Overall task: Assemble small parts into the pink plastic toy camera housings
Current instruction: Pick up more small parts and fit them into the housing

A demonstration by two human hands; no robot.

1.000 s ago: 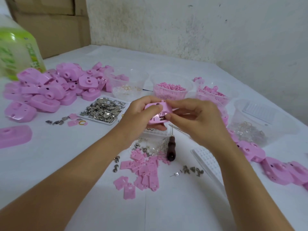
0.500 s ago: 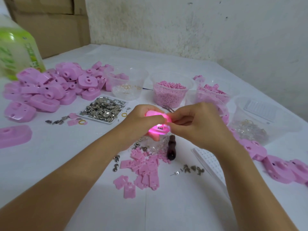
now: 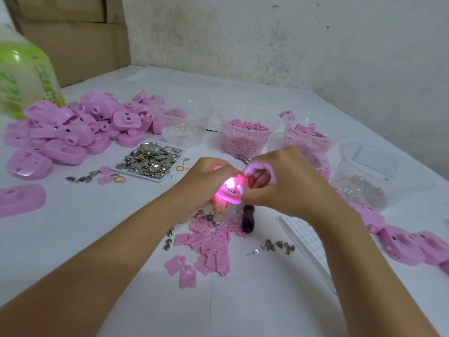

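A pink toy camera housing [image 3: 229, 190] glows brightly from inside, held above the table's middle. My left hand [image 3: 206, 186] grips it from the left with curled fingers. My right hand [image 3: 281, 183] pinches its right edge with thumb and fingertips. A pile of pink housings [image 3: 73, 132] lies at the far left and a few more housings [image 3: 408, 244] at the right. Flat pink plates [image 3: 206, 251] lie scattered under my hands, beside a dark-handled tool [image 3: 247, 220].
A tray of small metal pieces [image 3: 150, 160] sits left of centre. Clear cups hold rings [image 3: 184, 127], pink pellets [image 3: 245, 135] and pink parts [image 3: 308, 135]. A clear tub [image 3: 379, 176] stands at right. A green bottle [image 3: 21, 74] is far left. White grid strip [image 3: 306, 239].
The housing came down toward the table between my hands and lit up; its glow is brighter now than half a second ago. Both hands kept their hold.
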